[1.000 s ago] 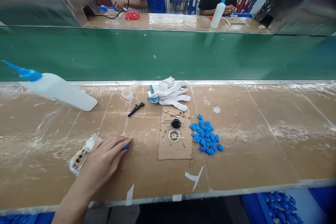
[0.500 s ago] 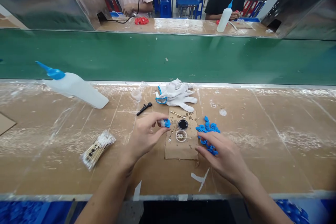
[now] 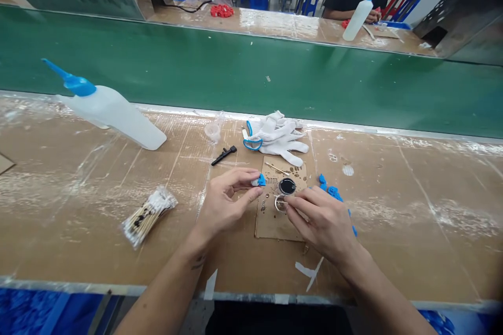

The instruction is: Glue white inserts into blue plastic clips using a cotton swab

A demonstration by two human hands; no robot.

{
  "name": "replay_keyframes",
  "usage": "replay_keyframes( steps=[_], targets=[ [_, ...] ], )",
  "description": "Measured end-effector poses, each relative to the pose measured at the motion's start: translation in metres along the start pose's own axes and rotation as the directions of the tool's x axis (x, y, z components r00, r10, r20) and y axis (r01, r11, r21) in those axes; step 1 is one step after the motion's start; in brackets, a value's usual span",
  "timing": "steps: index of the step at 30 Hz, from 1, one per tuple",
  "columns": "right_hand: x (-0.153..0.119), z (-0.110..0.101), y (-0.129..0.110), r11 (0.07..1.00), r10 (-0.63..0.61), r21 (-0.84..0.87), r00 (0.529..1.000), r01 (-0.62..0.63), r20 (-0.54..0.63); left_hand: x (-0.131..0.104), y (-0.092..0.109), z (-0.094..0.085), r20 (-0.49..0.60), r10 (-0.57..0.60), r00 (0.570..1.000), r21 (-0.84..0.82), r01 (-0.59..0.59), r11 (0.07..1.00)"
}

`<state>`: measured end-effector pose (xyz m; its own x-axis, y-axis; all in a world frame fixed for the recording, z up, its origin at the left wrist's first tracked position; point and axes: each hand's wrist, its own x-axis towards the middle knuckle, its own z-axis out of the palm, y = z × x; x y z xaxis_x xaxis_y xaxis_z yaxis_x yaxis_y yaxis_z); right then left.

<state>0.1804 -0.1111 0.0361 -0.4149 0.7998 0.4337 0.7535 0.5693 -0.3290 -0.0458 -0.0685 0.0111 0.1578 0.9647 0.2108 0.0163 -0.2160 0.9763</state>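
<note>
Between the thumb and fingers of my left hand (image 3: 231,196) is a small blue and white piece (image 3: 259,180). My right hand (image 3: 320,217) has its thumb and index finger pinched on a thin swab stick (image 3: 287,202) over a small clear cup (image 3: 280,203). Just behind that cup stands a cup of black liquid (image 3: 287,186). Both cups rest on a stained cardboard piece (image 3: 275,227), where another swab (image 3: 277,169) lies. Blue pieces (image 3: 334,192) are heaped beside my right hand, which partly hides them.
White gloves (image 3: 277,138) and a black tool (image 3: 223,155) lie behind the cardboard. At left are a large white bottle (image 3: 121,118) and a bag of swabs (image 3: 149,217). Across the green belt (image 3: 236,73) two people sit near red pieces (image 3: 222,11).
My right hand has moved left from the blue pieces to the clear cup and closed on the swab stick. My left hand still holds the blue piece. The camera view has shifted and tilted.
</note>
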Motion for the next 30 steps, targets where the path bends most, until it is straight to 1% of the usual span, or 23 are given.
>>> replay_keyframes(
  steps=[2, 4, 7, 10, 12, 14, 16, 18, 19, 21, 25, 30],
  targets=[
    [0.001, 0.002, 0.0, 0.998, 0.001, 0.069, 1.0, 0.0, -0.016, 0.0, 0.002, -0.001, -0.004, 0.004, 1.0, 0.035, -0.004, 0.999],
    [-0.001, 0.004, 0.002, 0.991, 0.026, 0.134, 0.999, -0.022, -0.03, 0.0, 0.004, -0.002, -0.013, -0.016, 1.0, 0.053, 0.016, 0.998],
    [-0.002, 0.007, 0.005, 0.986, 0.048, 0.163, 0.997, -0.037, -0.064, -0.001, 0.004, -0.002, -0.025, -0.054, 0.998, 0.059, 0.055, 0.997],
    [-0.002, 0.006, 0.007, 0.981, 0.053, 0.19, 0.995, -0.035, -0.089, -0.002, 0.004, -0.002, 0.003, -0.009, 1.0, 0.102, 0.009, 0.995],
    [-0.003, 0.0, 0.008, 0.97, 0.11, 0.231, 0.987, -0.08, -0.121, -0.002, 0.005, -0.002, 0.018, 0.013, 1.0, 0.123, -0.015, 0.992],
    [-0.003, -0.008, 0.008, 0.939, 0.217, 0.305, 0.962, -0.16, -0.163, -0.004, 0.007, -0.001, 0.025, -0.025, 0.999, 0.133, 0.021, 0.991],
    [-0.003, -0.016, 0.007, 0.886, 0.329, 0.407, 0.92, -0.223, -0.213, -0.005, 0.01, 0.002, 0.034, -0.078, 0.996, 0.135, 0.072, 0.988],
    [-0.002, -0.021, 0.004, 0.844, 0.391, 0.488, 0.878, -0.223, -0.275, -0.006, 0.013, 0.006, 0.049, -0.087, 0.995, 0.12, 0.081, 0.989],
    [0.0, -0.022, 0.002, 0.836, 0.397, 0.511, 0.866, -0.203, -0.305, -0.006, 0.015, 0.008, 0.059, -0.073, 0.996, 0.111, 0.066, 0.992],
    [0.003, -0.021, -0.003, 0.833, 0.376, 0.532, 0.863, -0.155, -0.337, -0.007, 0.018, 0.011, 0.084, -0.041, 0.996, 0.102, 0.032, 0.994],
    [0.009, -0.016, -0.009, 0.831, 0.329, 0.546, 0.885, -0.105, -0.33, -0.008, 0.022, 0.015, 0.128, -0.022, 0.992, 0.107, 0.008, 0.994],
    [0.01, -0.014, -0.011, 0.868, 0.28, 0.487, 0.905, -0.096, -0.32, -0.007, 0.023, 0.017, 0.12, 0.005, 0.993, 0.087, -0.015, 0.996]
  ],
)
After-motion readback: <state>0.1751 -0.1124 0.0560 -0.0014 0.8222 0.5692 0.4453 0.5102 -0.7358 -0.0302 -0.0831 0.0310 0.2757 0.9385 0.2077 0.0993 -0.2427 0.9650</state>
